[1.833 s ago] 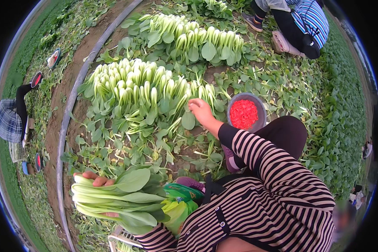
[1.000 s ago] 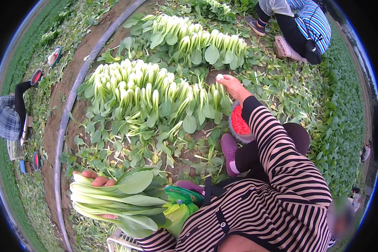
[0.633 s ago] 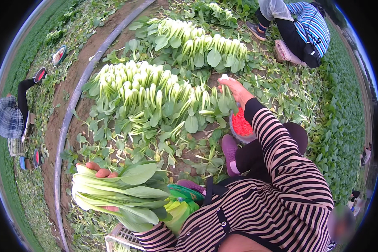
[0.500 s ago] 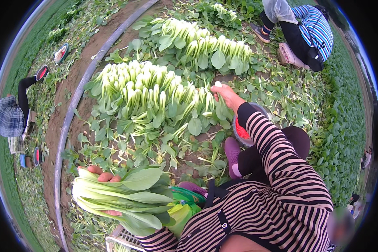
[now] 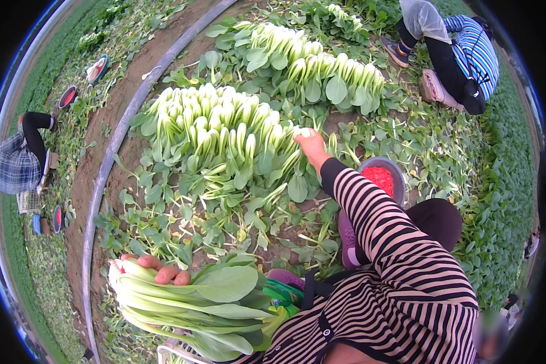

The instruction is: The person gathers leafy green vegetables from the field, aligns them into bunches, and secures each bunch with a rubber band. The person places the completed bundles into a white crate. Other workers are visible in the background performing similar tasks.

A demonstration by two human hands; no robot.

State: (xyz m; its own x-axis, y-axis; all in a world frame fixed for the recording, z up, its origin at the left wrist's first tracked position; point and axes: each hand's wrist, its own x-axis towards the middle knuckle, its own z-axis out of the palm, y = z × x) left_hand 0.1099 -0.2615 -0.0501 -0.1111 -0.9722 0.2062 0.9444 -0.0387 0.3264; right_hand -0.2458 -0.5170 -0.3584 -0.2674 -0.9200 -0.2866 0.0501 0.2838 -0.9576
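A thick bunch of bok choy (image 5: 200,303) lies sideways in my left hand (image 5: 158,268), its pale bases to the left and its green leaves toward my body. The fingers wrap over its top, and a bit of red shows by the bases. My right arm reaches forward to the right end of a row of bok choy (image 5: 206,115) standing bases up on the ground. There my right hand (image 5: 312,147) closes on the pale base of a bok choy (image 5: 301,131); its leaves are partly hidden by neighbours.
Beside my right knee stands a grey bowl (image 5: 398,176) of small red pieces. Behind is a second bok choy row (image 5: 309,64). A grey hose (image 5: 112,139) curves along the left. A white crate (image 5: 175,355) sits below the bunch. Two people crouch, far left and upper right.
My right hand has shifted left, closer in to the end of the row. The left hand still holds the bunch. The whole view has swung slightly, and more of the bowl shows.
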